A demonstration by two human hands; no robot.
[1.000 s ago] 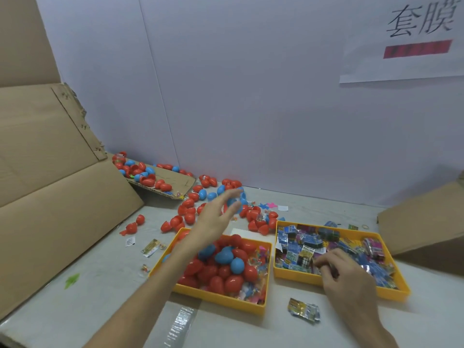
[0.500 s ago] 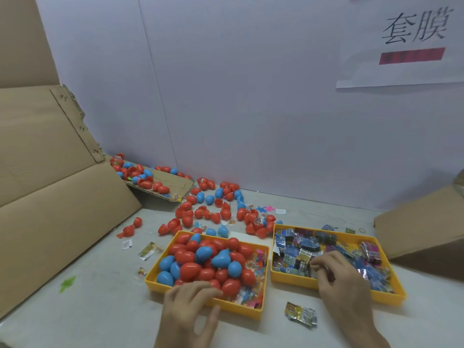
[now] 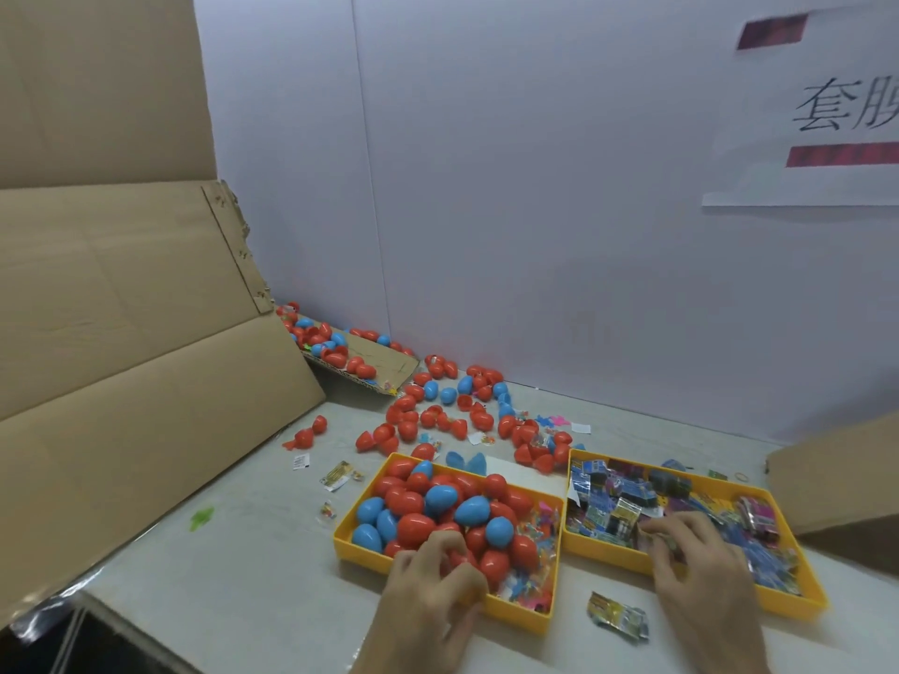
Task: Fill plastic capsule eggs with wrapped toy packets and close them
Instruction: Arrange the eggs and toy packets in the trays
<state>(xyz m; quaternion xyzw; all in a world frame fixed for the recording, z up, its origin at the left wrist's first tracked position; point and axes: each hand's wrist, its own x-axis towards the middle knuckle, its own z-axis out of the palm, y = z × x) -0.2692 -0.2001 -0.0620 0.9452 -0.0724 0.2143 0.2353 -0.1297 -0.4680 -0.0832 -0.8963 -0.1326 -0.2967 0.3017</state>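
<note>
Now the left hand (image 3: 433, 583) is seen at the near edge of the left yellow tray (image 3: 350, 547), its fingers curled down among the red and blue eggs (image 3: 438, 513) — whether one is actually gripped cannot be told. The right hand (image 3: 700, 571) is laid in the right yellow tray (image 3: 807, 600), fingertips pinched together on a toy packet (image 3: 656, 541) from the heap. One loose packet (image 3: 618, 617) is left on the table (image 3: 243, 576) just before the trays — more eggs are scattered behind them.

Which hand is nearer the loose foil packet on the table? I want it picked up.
Right. The right hand reaches into the packet tray just above the loose foil packet; the left hand is farther, over the egg tray.
</note>
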